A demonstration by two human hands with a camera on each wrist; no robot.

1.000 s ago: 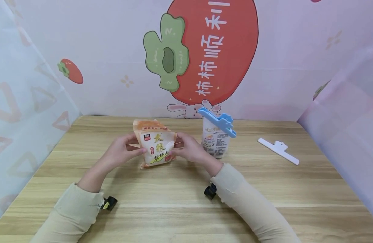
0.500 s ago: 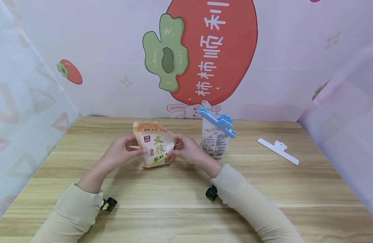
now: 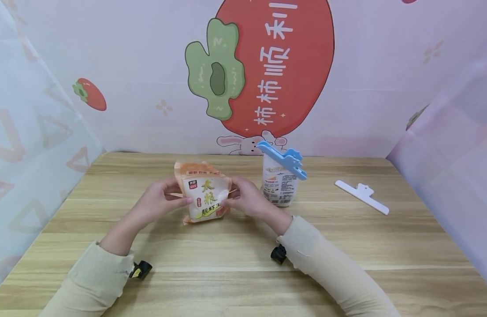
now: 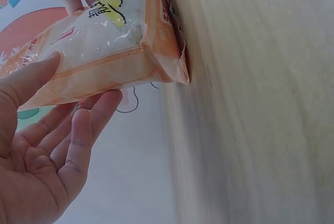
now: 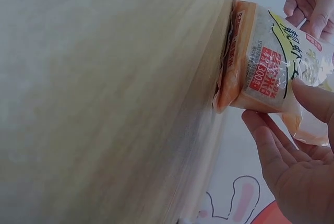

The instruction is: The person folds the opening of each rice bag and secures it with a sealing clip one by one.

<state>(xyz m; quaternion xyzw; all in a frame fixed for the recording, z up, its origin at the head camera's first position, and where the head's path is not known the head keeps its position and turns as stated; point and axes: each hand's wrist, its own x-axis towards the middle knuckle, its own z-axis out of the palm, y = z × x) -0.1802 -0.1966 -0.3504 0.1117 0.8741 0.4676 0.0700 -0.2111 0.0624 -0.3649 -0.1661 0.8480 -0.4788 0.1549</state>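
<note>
An orange and white bag of rice (image 3: pixel 205 198) stands on the table, its front leaning back a little. My left hand (image 3: pixel 157 200) holds its left side, thumb on the front and fingers behind, as the left wrist view shows with the hand (image 4: pixel 47 145) at the side seam. On the opposite side my right hand (image 3: pixel 247 198) grips the bag the same way; in the right wrist view that hand (image 5: pixel 302 166) has its thumb on the printed front. The bag's bottom edge touches the table in both wrist views.
A second white bag (image 3: pixel 280 187), closed by a blue bag clip (image 3: pixel 284 160) across its top, stands just right of my right hand. Farther right a white bag clip (image 3: pixel 362 196) lies on the wooden table (image 3: pixel 211 281). A printed backdrop (image 3: pixel 132 119) rises behind.
The bag of rice has come down slightly in the view and its top leans a bit farther back. Both hands keep their hold on it.
</note>
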